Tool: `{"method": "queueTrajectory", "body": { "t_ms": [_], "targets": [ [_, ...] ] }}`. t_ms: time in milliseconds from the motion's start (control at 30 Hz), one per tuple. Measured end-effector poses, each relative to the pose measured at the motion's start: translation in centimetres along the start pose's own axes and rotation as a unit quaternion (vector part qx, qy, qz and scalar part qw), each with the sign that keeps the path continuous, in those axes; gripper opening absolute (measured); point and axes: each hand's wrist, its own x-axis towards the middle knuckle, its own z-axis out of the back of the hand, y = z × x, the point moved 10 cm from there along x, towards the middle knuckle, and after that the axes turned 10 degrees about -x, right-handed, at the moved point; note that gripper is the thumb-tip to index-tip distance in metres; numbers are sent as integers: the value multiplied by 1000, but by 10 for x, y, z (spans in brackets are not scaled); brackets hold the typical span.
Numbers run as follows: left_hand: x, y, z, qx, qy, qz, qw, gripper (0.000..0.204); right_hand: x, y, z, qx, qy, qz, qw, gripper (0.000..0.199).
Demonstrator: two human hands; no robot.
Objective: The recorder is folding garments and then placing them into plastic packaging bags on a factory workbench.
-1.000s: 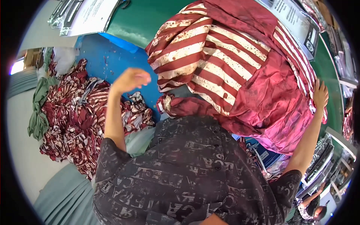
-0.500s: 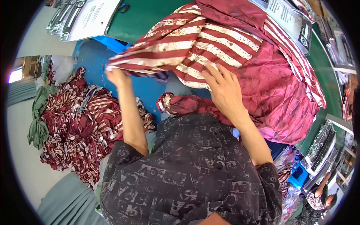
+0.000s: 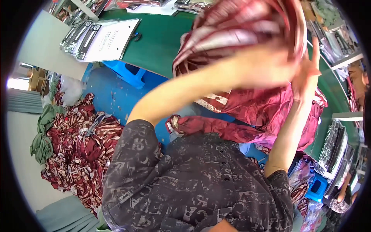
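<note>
A dark red garment (image 3: 255, 106) with red-and-white striped panels spreads over the right part of the green table and hangs off its near edge. Its striped part (image 3: 228, 34) is lifted and blurred, bunched above the tabletop. My left hand (image 3: 276, 63) reaches across to the right against this raised cloth; motion smears its fingers, so its grip is unclear. Close beside it, my right hand (image 3: 307, 75) is raised at the garment's right side, fingers stretched out. A narrow, sleeve-like length (image 3: 208, 128) of the garment lies across in front of my body.
A large heap of crumpled red-and-white striped cloth (image 3: 89, 150) lies on the left, with green cloth (image 3: 44, 131) beside it. Plastic-wrapped packs (image 3: 104, 40) rest on the green table (image 3: 158, 42). A blue stool (image 3: 125, 73) stands under the edge. Another person (image 3: 340, 203) is at far right.
My left hand has swung from the garment's left edge across to the right, and the striped cloth has lifted with it. My right hand has moved right and up, off the striped panel.
</note>
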Motion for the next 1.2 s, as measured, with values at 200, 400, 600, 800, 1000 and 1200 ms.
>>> {"method": "queueTrajectory", "body": {
  "t_ms": [200,400,600,800,1000,1200],
  "targets": [
    [-175,3,-80,105,23,-87,990,21,-60,-83,131,-15,-227,-190,955,59],
    [-242,77,47,405,-57,270,872,43,-86,-86,166,-34,-356,-259,897,28],
    [-285,88,85,391,-53,285,874,26,-70,25,233,-56,-454,-72,886,12],
    [-298,92,94,357,-87,306,878,28,-213,4,258,-57,-461,-136,875,13],
    [-308,115,83,257,-194,354,878,35,-315,-4,278,-129,-488,-232,831,15],
    [-316,148,127,206,-186,412,868,43,-267,8,226,-379,-331,-283,816,24]
  ]
}}
